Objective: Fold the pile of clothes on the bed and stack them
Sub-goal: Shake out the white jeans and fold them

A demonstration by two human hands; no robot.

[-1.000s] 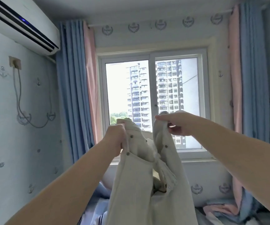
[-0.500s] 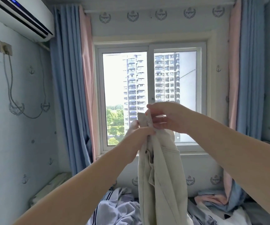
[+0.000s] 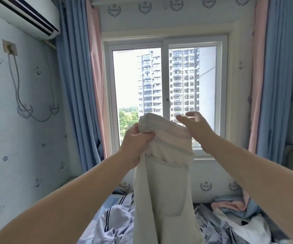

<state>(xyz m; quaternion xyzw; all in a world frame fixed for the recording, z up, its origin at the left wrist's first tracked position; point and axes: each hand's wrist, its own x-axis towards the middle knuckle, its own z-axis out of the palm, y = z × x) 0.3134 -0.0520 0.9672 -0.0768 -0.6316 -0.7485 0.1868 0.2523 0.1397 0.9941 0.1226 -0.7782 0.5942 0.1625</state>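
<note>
Trousers (image 3: 165, 182) before window (image 3: 133, 81), above clothes pile (image 3: 114, 224)

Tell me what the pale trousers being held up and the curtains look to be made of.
Trousers: probably cotton denim or twill, matte cream; the signs are heavy topstitched seams and a patch pocket. Curtains: woven cloth, matte blue with pink panels, hanging in soft folds; the fibre cannot be told.

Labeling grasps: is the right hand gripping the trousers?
No: the right hand is open, fingers spread; the left hand alone grips the trousers.
</note>
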